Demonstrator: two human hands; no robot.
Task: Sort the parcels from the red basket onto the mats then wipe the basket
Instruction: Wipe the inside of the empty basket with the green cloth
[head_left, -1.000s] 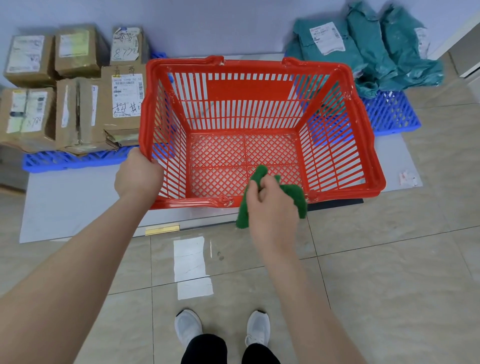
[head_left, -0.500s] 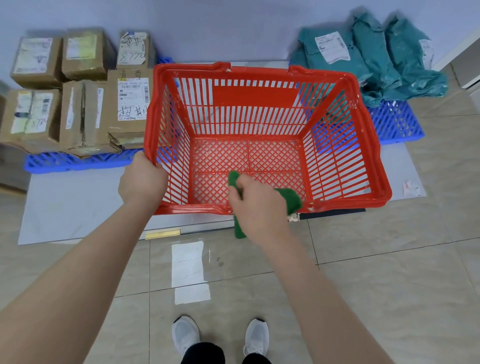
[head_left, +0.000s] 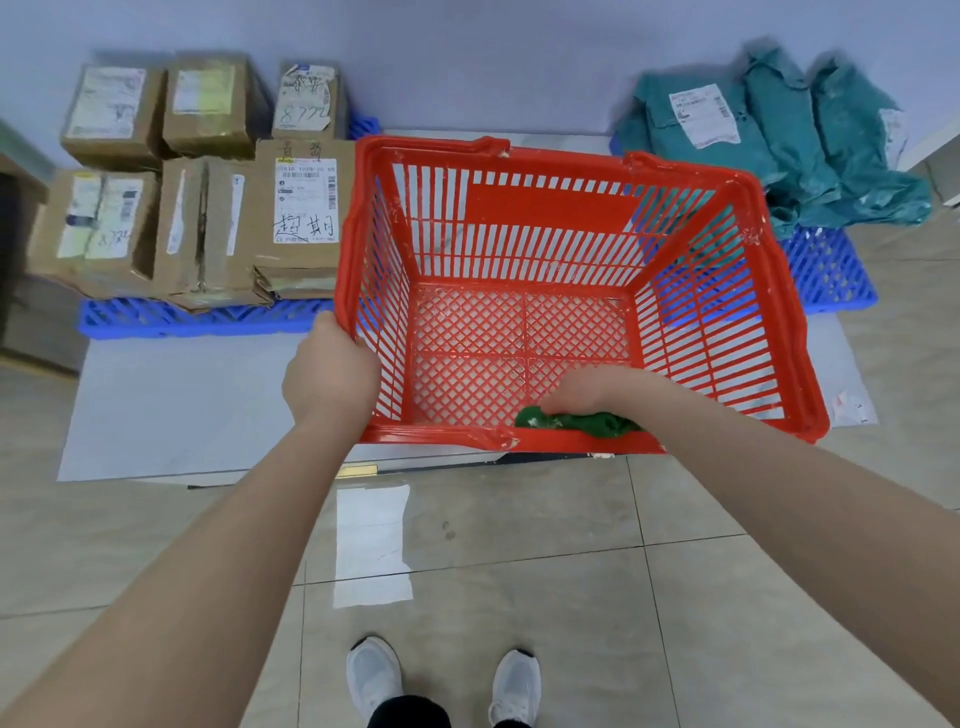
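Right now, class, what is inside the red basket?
Only the right hand holding a green cloth at the near wall; no parcels. The basket rim hides the cloth's lower edge.

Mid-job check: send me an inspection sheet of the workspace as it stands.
Surface: tiled floor, grey sheet under the red basket.
Job's things: red basket holds no parcels; cardboard boxes on left blue mat; teal bags on right blue mat.
Clutter: paper scrap right of basket.
Grips: left hand grips basket's left rim; right hand holds green cloth against its near wall.
Cables: nothing seen.
Surroundings: pale wall, white shoes.
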